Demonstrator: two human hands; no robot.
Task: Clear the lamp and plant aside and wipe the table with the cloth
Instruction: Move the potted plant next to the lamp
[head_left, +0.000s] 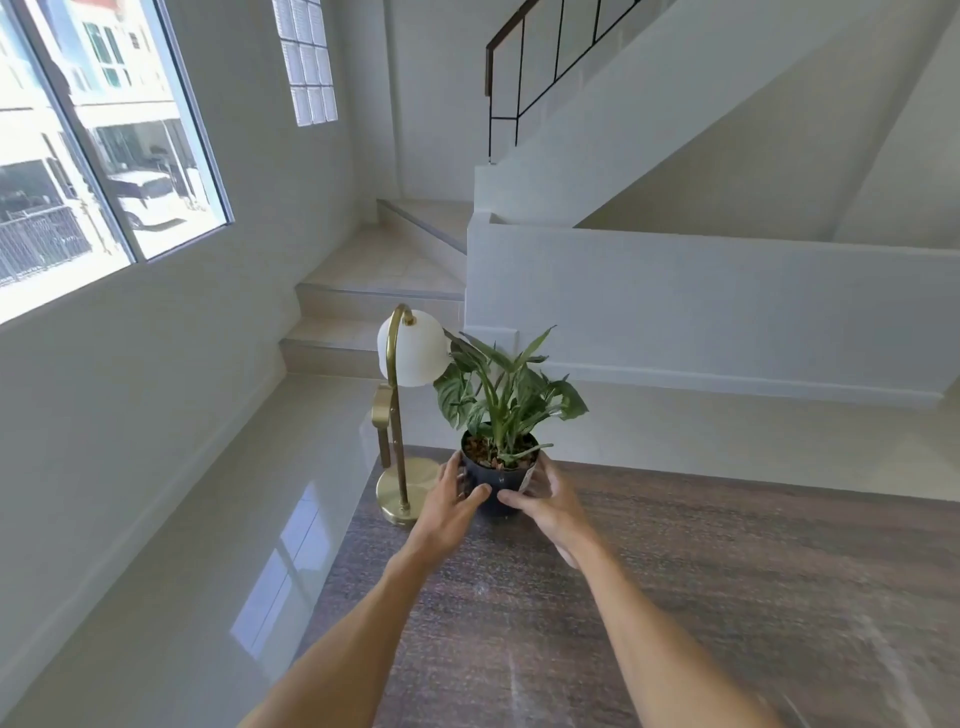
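Observation:
A green leafy plant (506, 395) in a small dark pot (488, 480) stands near the far left corner of the dark wood table (727, 571). My left hand (449, 499) curls round the pot's left side and my right hand (545, 501) curls round its right side, thumbs nearly meeting at the front. A brass lamp (402, 415) with a white globe shade stands just left of the pot at the table's corner. No cloth is in view.
The table's left edge drops to a glossy tiled floor (182, 545). Beyond the far edge are stair steps (374, 291) and a low white wall (701, 301). A large window (93, 156) is at left.

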